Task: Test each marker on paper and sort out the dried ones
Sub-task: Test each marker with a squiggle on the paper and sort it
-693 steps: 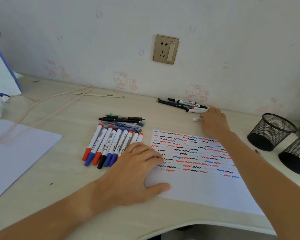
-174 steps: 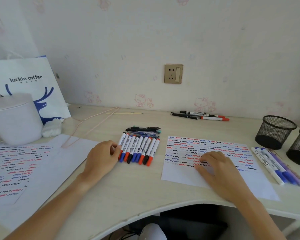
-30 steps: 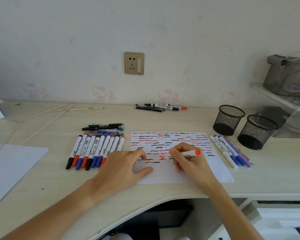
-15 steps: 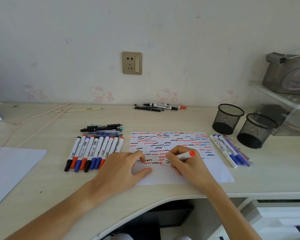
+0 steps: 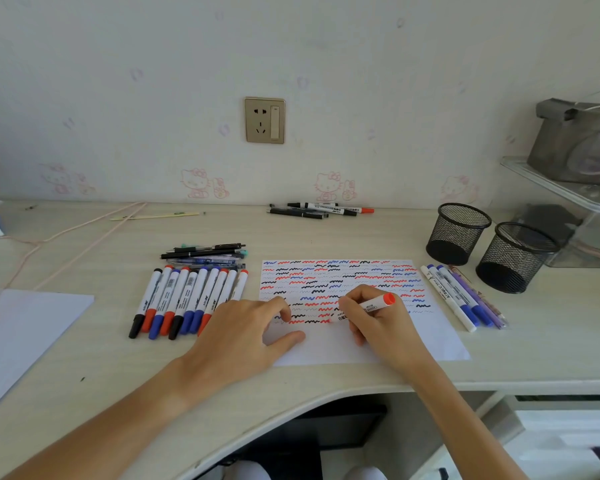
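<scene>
Head view: since half a second ago our right hand [image 5: 381, 327] has slid the red marker [image 5: 368, 309] left along the bottom squiggle row, tip now on the paper [image 5: 430, 344] just right of our left hand [image 5: 246, 336]. Right fingers pinch the marker barrel, its red end pointing up-right. Left hand presses the paper's left edge, fingers loosely spread, beside the marker row [image 5: 187, 299].
</scene>
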